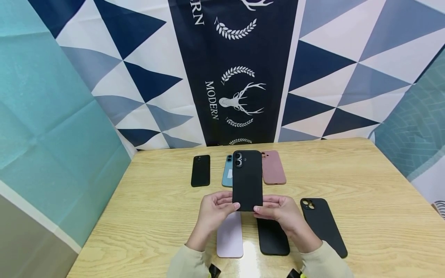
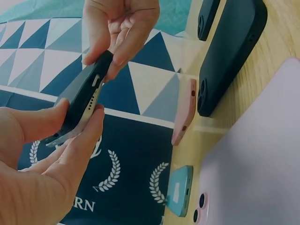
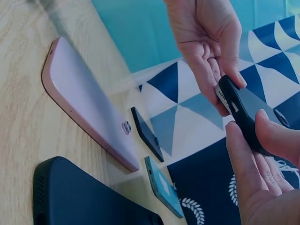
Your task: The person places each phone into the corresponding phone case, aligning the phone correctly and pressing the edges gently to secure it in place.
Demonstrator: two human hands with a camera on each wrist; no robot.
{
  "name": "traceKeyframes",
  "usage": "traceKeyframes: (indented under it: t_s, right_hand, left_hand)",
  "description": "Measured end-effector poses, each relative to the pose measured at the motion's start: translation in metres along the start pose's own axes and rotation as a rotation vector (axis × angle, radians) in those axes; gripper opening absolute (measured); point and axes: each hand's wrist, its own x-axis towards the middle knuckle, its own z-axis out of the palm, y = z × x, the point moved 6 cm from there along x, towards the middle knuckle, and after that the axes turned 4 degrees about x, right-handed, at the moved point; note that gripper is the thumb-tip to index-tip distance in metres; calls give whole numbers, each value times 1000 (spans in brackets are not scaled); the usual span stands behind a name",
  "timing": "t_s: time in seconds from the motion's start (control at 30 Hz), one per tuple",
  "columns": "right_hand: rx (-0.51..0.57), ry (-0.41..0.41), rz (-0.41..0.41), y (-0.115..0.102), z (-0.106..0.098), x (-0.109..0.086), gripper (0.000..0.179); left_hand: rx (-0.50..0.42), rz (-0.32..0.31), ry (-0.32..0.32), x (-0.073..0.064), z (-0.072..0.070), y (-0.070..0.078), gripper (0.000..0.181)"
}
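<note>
Both hands hold up a phone in a black case (image 1: 247, 181), upright with its back and two camera lenses toward the head camera. My left hand (image 1: 213, 210) pinches its lower left corner between thumb and fingers; my right hand (image 1: 283, 214) pinches the lower right corner. From the left wrist, the silver phone edge (image 2: 90, 110) with speaker holes shows along the dark case, standing out from it at one end. Beneath the hands lie a lilac phone (image 1: 230, 237) and a black phone or case (image 1: 273, 239), whose upper part the right hand hides.
On the wooden table (image 1: 156, 224), a black case with a camera cutout (image 1: 323, 226) lies right of the right hand. Farther back are a black phone (image 1: 200, 171), a blue phone (image 1: 227, 173) partly hidden by the held one, and a pink case (image 1: 274, 168). Patterned cloth (image 1: 156, 77) hangs behind.
</note>
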Motion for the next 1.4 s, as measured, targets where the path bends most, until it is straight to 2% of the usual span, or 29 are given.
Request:
traceKeyframes:
  t_s: [0.3,0.47,0.57,0.67,0.77,0.9,0.97,1.13,1.17,1.3,1.4]
  right_hand:
    - [20,-71,10,10,3,2,55]
    - [-6,-137,24,12,2,3,58]
    - [-78,-97,37,8,-1,5,64]
    - [-133,-16,50,-3,-8,8,67]
    - [-110,29,28,-19,-15,12,65]
    - [-20,31,-38,-42,-24,15,65]
    - [22,30,-55,-49,-27,15,58]
    - [78,5,-43,-55,-29,15,11]
    - [83,-3,-35,-55,-28,15,8]
    - [71,-9,-13,-52,-27,15,16]
    - [58,-7,-18,-50,-27,16,21]
  left_hand:
    - [-51,-33,74,-6,2,-4,31]
    - [-95,-61,75,-7,0,-5,29]
    - [-130,-79,67,-7,0,-7,29]
    - [-135,-85,55,-9,0,-8,29]
    - [-101,-77,43,-11,0,-8,29]
    - [-54,-72,22,-14,0,-9,29]
    - [-41,-68,7,-15,0,-9,29]
    - [-21,-47,-14,-16,-1,-9,29]
    - [-14,-45,-18,-16,-1,-9,29]
    - [22,-41,-47,-16,-2,-10,28]
    - [11,-48,-93,-16,0,-12,28]
